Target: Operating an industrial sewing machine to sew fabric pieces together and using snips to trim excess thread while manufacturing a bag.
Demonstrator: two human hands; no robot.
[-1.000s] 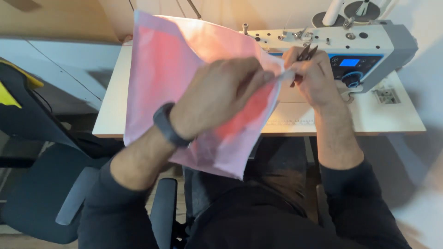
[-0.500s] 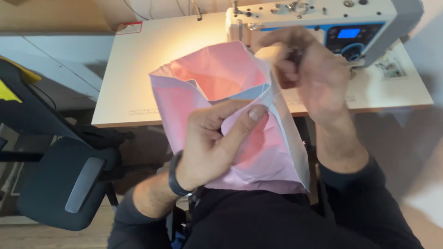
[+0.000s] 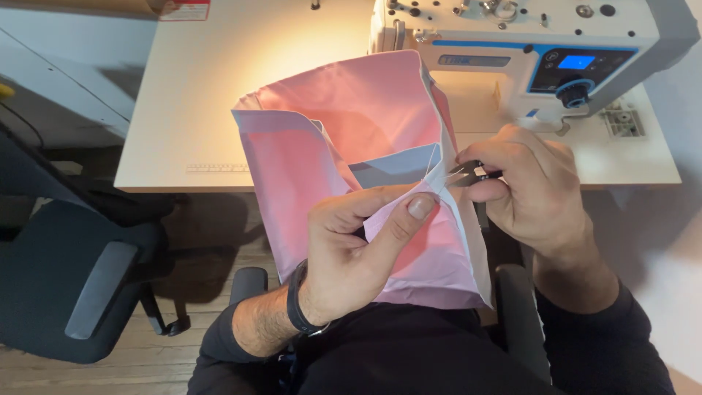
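My left hand [image 3: 358, 252] pinches a pink fabric piece [image 3: 344, 132] at a folded corner, thumb on top. The cloth stands open like a pouch over my lap and the table edge, with a grey-white lining showing inside. My right hand [image 3: 530, 190] grips small dark thread snips [image 3: 468, 172], their tips touching the fabric's corner right beside my left thumb. A dark watch band sits on my left wrist.
A white and blue sewing machine [image 3: 541, 51] stands at the back right of the pale table [image 3: 190, 110]. A dark office chair [image 3: 66, 285] is at the left. Wooden floor shows below the table.
The fabric has dropped lower and nearer to me. My right hand came down from the machine to the fabric's corner with the snips. The view moved closer.
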